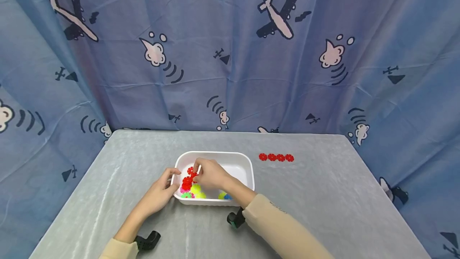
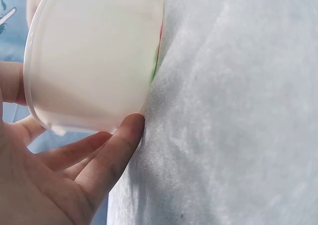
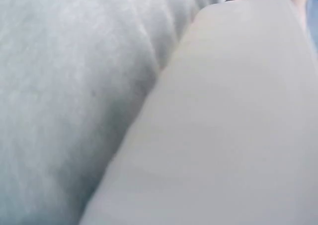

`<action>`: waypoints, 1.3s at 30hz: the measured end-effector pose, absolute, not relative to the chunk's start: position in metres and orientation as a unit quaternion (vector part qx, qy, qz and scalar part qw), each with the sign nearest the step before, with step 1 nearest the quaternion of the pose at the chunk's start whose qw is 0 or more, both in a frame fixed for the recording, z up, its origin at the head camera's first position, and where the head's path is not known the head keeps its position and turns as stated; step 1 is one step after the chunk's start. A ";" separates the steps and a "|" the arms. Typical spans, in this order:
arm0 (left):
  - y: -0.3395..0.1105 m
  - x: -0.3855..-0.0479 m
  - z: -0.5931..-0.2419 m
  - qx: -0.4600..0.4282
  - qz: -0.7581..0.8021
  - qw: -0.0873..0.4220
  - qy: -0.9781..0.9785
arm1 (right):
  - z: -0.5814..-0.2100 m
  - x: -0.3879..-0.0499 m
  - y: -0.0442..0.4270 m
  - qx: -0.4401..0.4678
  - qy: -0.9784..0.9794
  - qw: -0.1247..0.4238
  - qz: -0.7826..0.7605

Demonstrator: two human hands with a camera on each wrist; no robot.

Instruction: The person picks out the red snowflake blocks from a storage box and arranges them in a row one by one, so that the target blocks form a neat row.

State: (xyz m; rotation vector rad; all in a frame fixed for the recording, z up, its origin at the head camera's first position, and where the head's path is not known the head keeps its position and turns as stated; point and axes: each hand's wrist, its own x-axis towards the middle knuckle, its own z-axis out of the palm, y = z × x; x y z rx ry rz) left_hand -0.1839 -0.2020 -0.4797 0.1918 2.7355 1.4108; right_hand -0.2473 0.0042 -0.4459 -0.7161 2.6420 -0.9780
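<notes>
A white plastic tray [image 1: 215, 202] sits on the table, with several red notched flower-shaped discs [image 1: 187, 182] in its left part. Yellow discs [image 1: 197, 190], a green disc [image 1: 187, 195] and some pink ones lie beside them. My left hand [image 1: 159, 193] holds the tray's left end; in the left wrist view its fingers [image 2: 112, 160] touch the outer wall. Reaching over the front rim, my right hand [image 1: 212, 174] pinches a red disc at its fingertips, partly covered by the fingers. The right wrist view shows mostly the tray's outer side [image 3: 218, 115], and the right fingers are hidden there.
Several red discs [image 1: 276, 157] form a straight row on the grey-covered table [image 1: 305, 195], right of the tray. Yellow and blue discs [image 1: 224, 196] lie near the tray's front wall, under the right forearm. A blue curtain [image 1: 230, 51] with airplanes hangs behind the table.
</notes>
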 end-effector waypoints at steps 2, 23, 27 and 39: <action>-0.202 -0.184 -0.479 0.062 0.457 0.029 0.887 | -0.440 -0.245 0.009 -0.250 0.900 0.112 -0.340; -0.200 -0.184 -0.479 0.057 0.457 0.034 0.887 | -0.403 -0.220 0.073 -0.279 0.879 0.073 -0.381; -0.201 -0.183 -0.479 0.059 0.459 0.037 0.886 | -0.400 -0.219 0.090 -0.280 0.864 0.064 -0.414; -0.202 -0.183 -0.480 0.058 0.456 0.039 0.887 | -0.398 -0.224 0.150 -0.213 0.872 0.027 -0.439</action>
